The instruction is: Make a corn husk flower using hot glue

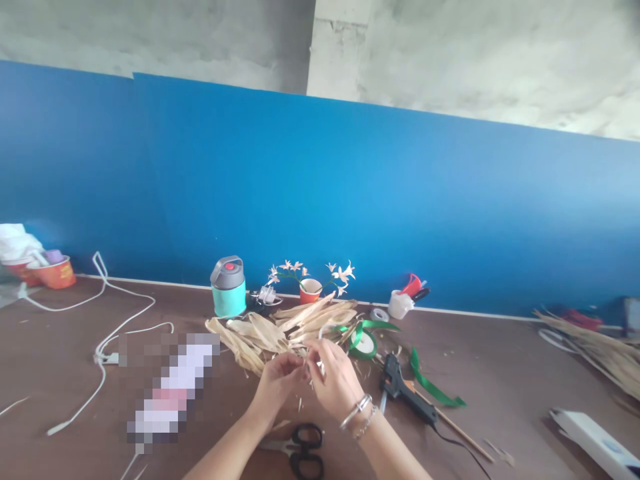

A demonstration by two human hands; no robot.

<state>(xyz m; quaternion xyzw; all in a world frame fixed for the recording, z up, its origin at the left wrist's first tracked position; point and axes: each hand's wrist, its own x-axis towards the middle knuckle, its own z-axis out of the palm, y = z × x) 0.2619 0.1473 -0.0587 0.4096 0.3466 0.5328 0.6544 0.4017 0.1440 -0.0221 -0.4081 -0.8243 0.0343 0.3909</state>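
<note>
My left hand (278, 381) and my right hand (336, 375) meet over the table, fingers bent and pinched together. Small pale bits show by the right fingers, but what either hand holds is too small and covered to name. Just beyond my hands lies a heap of dried husks (267, 332), pale tan and leaf-like. Black-handled scissors (306, 453) rest below them, nearer to me. To the right is a spool of green ribbon (363, 343) with a loose length trailing off. A black glue gun (407, 393) lies beside my right wrist.
At the back stand a turquoise flask (229, 297), a paper cup (311, 291) with white flower sprays and a white cup (401, 305) of tools. A thin stick (463, 430) lies by the glue gun. White cables (103, 333) cross the left; a white box (595, 443) is at right.
</note>
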